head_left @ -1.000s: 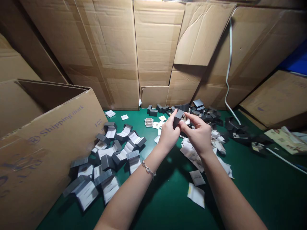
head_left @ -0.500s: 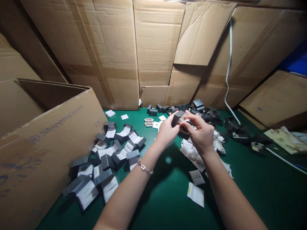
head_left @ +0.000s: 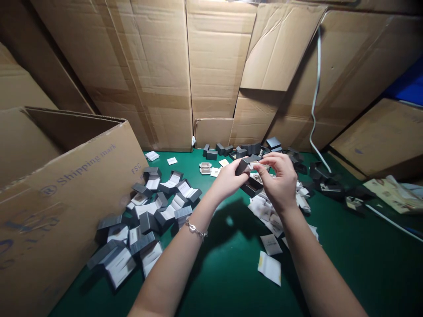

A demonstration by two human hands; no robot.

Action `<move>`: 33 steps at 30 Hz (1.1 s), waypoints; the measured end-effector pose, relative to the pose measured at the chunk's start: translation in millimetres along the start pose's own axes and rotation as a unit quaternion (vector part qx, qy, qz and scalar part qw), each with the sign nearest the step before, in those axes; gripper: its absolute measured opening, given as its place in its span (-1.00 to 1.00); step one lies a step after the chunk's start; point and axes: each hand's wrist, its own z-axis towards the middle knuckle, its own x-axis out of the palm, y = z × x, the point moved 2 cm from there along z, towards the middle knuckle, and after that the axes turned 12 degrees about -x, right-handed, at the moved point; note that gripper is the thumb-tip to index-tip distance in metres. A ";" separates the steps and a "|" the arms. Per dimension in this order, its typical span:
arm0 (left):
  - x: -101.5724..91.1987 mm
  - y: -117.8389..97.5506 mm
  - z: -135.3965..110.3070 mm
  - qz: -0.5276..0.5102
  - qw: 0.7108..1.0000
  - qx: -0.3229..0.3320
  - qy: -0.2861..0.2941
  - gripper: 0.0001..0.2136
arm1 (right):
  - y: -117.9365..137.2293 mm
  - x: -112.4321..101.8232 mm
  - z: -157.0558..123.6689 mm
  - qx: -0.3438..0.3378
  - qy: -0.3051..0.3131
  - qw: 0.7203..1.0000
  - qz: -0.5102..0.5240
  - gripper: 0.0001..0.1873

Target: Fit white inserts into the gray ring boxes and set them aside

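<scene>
My left hand [head_left: 228,178] is closed around a small black hinged jewelry box [head_left: 251,186], held up over the table with its lid raised. The dark hollow of its base shows on the near side. At the box's upper part, the thumb and fingers of my right hand [head_left: 278,178] pinch a small white piece [head_left: 253,167], mostly covered by the fingertips. Below the hands spreads a heap of white packets [head_left: 264,209]. Two more packets, one a white packet with yellow edges [head_left: 269,267], lie nearer to me.
Opened black boxes with white linings [head_left: 148,222] crowd the left, beside a large carton [head_left: 76,189]. More black boxes [head_left: 211,155] lie along the back of the green table [head_left: 228,273]. A white cable [head_left: 315,101] hangs down the cardboard wall [head_left: 158,66] at right.
The box in my left hand shows more of its hollow base now. My right hand has shifted slightly up and right, with its fingers raised from the base.
</scene>
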 end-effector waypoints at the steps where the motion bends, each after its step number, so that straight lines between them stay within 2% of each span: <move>1: 0.0 -1.1 -0.6 0.002 1.000 -0.004 0.000 -0.65 | 0.4 -0.9 -0.5 -0.009 -0.012 1.000 -0.022 -0.82; 3: 0.0 -2.9 -1.5 0.004 1.000 -0.008 0.003 -0.75 | 2.0 -1.9 -1.4 -0.033 -0.013 0.998 -0.052 -0.82; 6: 0.1 -2.3 -1.1 0.003 1.000 -0.011 0.006 -0.82 | 4.6 -1.5 -2.3 -0.061 0.026 0.997 -0.041 -0.81; 11: -0.5 3.7 2.3 -0.025 1.000 -0.005 -0.006 -0.65 | 3.4 -1.2 -2.4 -0.094 0.062 0.993 -0.032 -0.81; 17: -2.8 3.8 2.9 -0.026 1.000 -0.012 0.002 -0.67 | -2.3 1.2 -3.2 -0.116 0.091 0.988 -0.048 -0.78; 25: -4.8 -1.0 0.2 0.009 1.000 -0.029 0.002 -0.84 | 5.6 1.4 -7.1 -0.112 0.065 0.991 -0.017 -0.78; 33: -5.9 -2.1 -1.6 0.035 0.998 -0.056 -0.008 -0.89 | -1.7 7.9 -8.6 -0.087 0.091 0.992 0.003 -0.81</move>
